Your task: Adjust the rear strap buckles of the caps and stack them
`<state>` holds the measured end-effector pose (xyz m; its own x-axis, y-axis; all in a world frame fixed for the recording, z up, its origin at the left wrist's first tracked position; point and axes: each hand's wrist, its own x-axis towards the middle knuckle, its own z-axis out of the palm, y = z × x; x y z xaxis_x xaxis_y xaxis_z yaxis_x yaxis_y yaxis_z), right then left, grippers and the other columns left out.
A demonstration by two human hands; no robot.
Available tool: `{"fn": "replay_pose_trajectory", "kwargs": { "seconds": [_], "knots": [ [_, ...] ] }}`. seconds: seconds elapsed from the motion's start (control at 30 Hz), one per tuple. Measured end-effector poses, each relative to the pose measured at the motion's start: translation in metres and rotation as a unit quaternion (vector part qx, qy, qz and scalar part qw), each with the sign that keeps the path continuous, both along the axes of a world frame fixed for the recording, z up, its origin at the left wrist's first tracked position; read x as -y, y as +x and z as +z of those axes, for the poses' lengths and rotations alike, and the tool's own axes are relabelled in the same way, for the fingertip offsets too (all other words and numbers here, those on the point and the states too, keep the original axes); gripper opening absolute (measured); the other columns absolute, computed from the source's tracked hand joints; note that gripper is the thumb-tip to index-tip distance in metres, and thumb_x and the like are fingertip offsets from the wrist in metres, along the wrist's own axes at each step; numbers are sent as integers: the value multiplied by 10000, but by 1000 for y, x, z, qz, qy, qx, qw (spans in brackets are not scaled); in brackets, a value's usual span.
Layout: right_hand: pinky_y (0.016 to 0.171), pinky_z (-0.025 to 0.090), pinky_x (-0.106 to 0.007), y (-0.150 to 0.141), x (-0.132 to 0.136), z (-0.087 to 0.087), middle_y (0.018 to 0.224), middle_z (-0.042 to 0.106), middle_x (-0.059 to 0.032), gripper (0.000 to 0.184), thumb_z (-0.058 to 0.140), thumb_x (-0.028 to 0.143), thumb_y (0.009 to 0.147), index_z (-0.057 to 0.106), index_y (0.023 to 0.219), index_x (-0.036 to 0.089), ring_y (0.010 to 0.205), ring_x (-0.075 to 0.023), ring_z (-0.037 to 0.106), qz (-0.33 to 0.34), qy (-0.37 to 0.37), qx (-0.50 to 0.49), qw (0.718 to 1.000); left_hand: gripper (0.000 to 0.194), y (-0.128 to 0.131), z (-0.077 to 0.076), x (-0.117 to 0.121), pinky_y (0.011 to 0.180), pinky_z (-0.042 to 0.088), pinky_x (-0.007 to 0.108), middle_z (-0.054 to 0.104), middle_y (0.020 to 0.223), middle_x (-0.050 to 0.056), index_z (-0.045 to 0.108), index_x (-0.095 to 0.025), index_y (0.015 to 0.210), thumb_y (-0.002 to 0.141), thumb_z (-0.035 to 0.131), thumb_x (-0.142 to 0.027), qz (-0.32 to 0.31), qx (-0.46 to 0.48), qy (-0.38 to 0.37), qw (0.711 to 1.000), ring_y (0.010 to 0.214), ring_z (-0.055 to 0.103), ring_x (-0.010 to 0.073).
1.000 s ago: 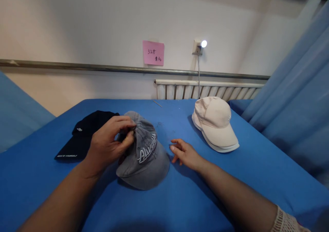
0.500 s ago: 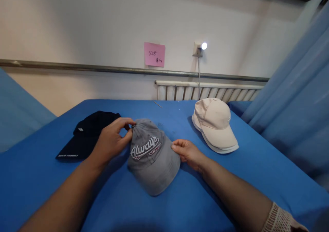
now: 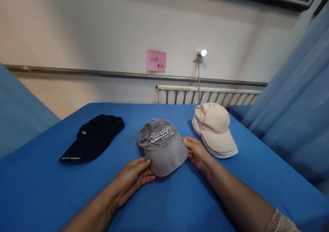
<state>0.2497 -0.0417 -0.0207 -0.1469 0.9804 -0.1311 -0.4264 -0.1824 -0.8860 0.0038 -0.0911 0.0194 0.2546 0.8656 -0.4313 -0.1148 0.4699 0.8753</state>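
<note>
A grey baseball cap (image 3: 167, 156) with white "Always" lettering rests on the blue surface, its brim toward me. My left hand (image 3: 137, 175) pinches the left edge of the brim, thumb on top and fingers beneath. At the brim's right edge, my right hand (image 3: 196, 151) grips it the same way. To the left lies a black cap (image 3: 96, 139) with small white lettering on its brim. On the right sits a stack of caps, a cream cap (image 3: 214, 120) on top and paler brims showing under it.
The blue covered surface (image 3: 164, 204) spans the view and reaches a wall with a metal rail (image 3: 115, 74) and a radiator (image 3: 185, 94). A pink note (image 3: 156, 60) and a lit plug (image 3: 202, 53) are on the wall. Blue curtains (image 3: 295, 122) hang at both sides.
My left hand has gone from the cap's crown down to the left side of its brim. The grey cap has turned to face me more and shifted slightly right.
</note>
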Motion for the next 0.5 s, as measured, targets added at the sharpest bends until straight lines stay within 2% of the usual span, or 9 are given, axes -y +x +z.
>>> {"fn": "replay_pose_trajectory", "kwargs": {
  "seconds": [0.1, 0.2, 0.27, 0.4, 0.47, 0.5],
  "knots": [
    [379, 162, -186, 4, -3, 13, 461, 282, 136, 462, 821, 537, 644, 533, 733, 187, 404, -36, 176, -17, 23, -4, 1000, 217, 17, 15, -7, 783, 598, 341, 752, 910, 107, 702, -186, 847, 727, 806, -334, 44, 66, 24, 997, 823, 722, 236],
    [364, 179, -183, 22, -23, 36, 469, 286, 124, 441, 810, 487, 677, 469, 677, 208, 398, -40, 210, -45, 54, 0, 998, 132, 40, 42, -39, 732, 590, 297, 739, 846, 88, 694, -161, 840, 762, 763, -242, 70, 83, 86, 990, 759, 702, 197],
    [356, 192, -173, 43, -44, 60, 479, 317, 114, 409, 804, 427, 699, 457, 677, 211, 394, -39, 232, -76, 77, 8, 994, 58, 63, 66, -70, 667, 571, 262, 717, 787, 82, 670, -134, 795, 798, 705, -180, 67, 87, 129, 986, 684, 676, 157],
    [347, 186, -153, 97, -87, 117, 486, 359, 109, 365, 809, 327, 699, 469, 668, 198, 393, -28, 254, -146, 139, 28, 979, 72, 119, 116, -132, 586, 520, 219, 655, 690, 19, 615, -137, 772, 815, 672, -143, 55, 105, 217, 969, 585, 611, 103],
    [354, 192, -147, 125, -98, 135, 476, 351, 116, 348, 809, 316, 699, 483, 675, 196, 391, -26, 263, -180, 169, 37, 968, 114, 145, 131, -151, 555, 486, 190, 624, 657, -16, 596, -151, 763, 802, 703, -161, 41, 112, 250, 961, 555, 580, 82],
    [357, 196, -146, 138, -99, 139, 471, 347, 120, 336, 805, 324, 705, 495, 684, 197, 388, -27, 265, -196, 178, 40, 963, 141, 158, 133, -157, 521, 458, 178, 601, 628, -30, 588, -154, 748, 792, 720, -178, 30, 110, 259, 959, 520, 550, 72]
  ]
}}
